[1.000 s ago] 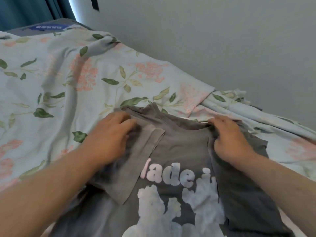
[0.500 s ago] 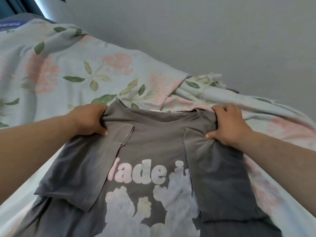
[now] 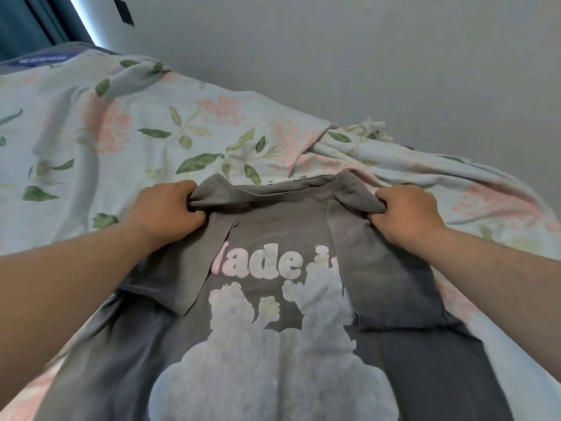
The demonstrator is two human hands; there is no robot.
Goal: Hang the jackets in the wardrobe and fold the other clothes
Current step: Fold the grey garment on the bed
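Observation:
A grey T-shirt (image 3: pixel 282 226) with pale lettering and a pale bear print lies on the bed, print side up. Both short sleeves are folded inward over its front. My left hand (image 3: pixel 165 208) grips the shirt's left shoulder, fingers curled round bunched fabric. At the opposite shoulder my right hand (image 3: pixel 406 215) grips the cloth the same way. The collar edge between my hands is lifted slightly off the bedding.
A floral bedsheet (image 3: pixel 151 132) in pale blue with pink flowers and green leaves covers the bed, rumpled at the right (image 3: pixel 364 141). A grey wall (image 3: pixel 334 56) runs just behind it. A dark curtain (image 3: pixel 24 25) hangs at the top left.
My hands went from lying on the folded sleeves to gripping the two shoulders. The fabric is now bunched in both fists and the collar edge has risen.

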